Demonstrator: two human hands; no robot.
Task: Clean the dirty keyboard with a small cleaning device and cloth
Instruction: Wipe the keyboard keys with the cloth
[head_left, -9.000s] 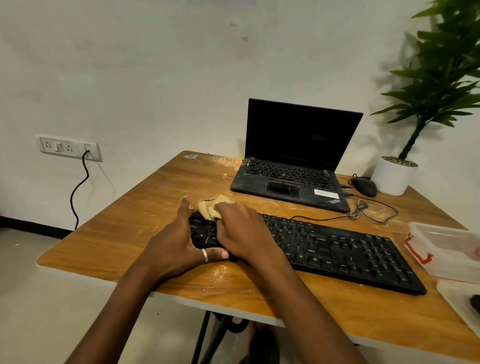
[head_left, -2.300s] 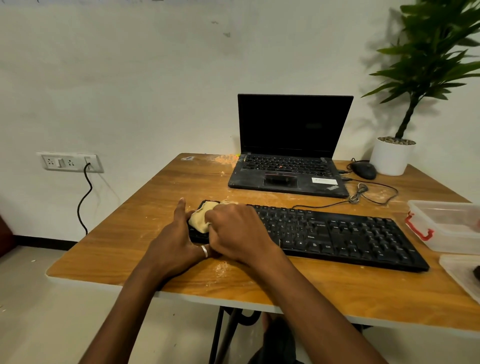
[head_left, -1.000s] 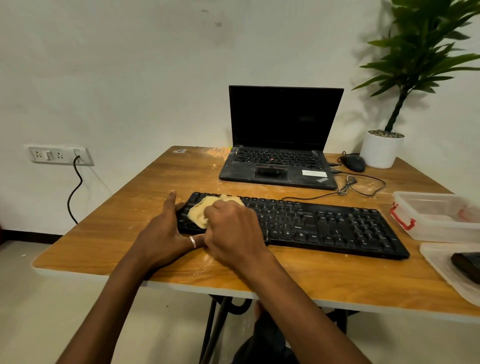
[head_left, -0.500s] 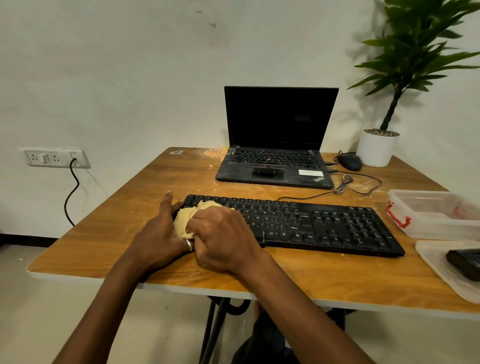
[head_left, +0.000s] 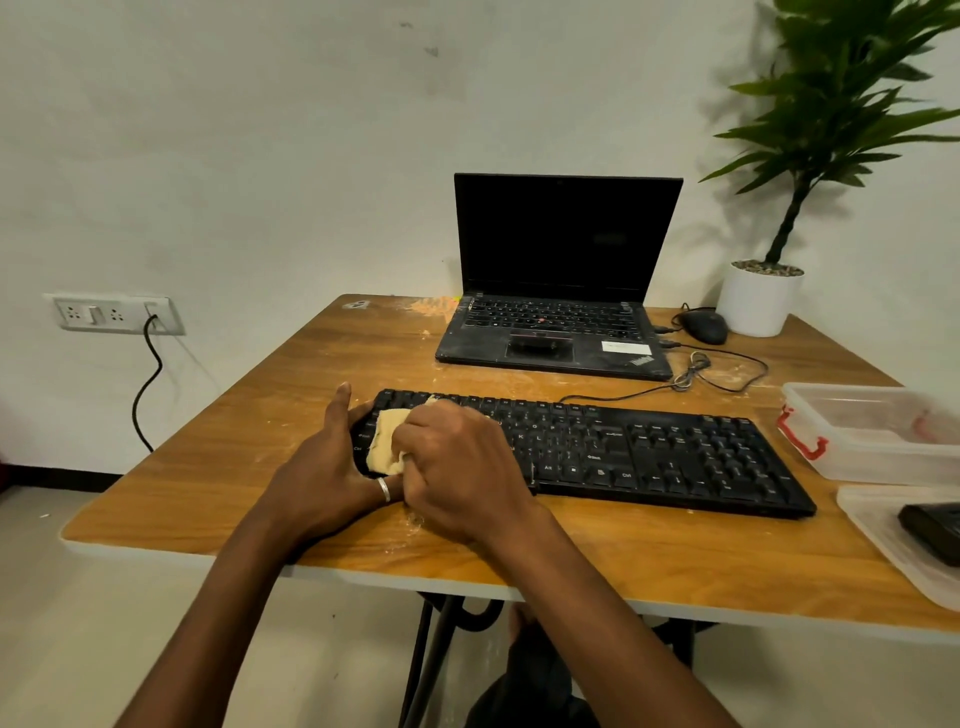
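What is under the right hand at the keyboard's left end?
The right hand holds a beige cloth on the left keys of the keyboard; the left hand braces that end. The keys beneath cloth and hand are hidden.

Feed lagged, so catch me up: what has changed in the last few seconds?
The right hand has drawn the cloth from the back edge of the keyboard toward its near left corner, still gripping it. The left hand still braces the left end; laptop and mouse unmoved.

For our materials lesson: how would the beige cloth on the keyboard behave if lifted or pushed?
Probably floppy: the cloth is crumpled under the right hand. Likely light, being small and thin. Pushed, it should bunch and drag across the keyboard, not roll.
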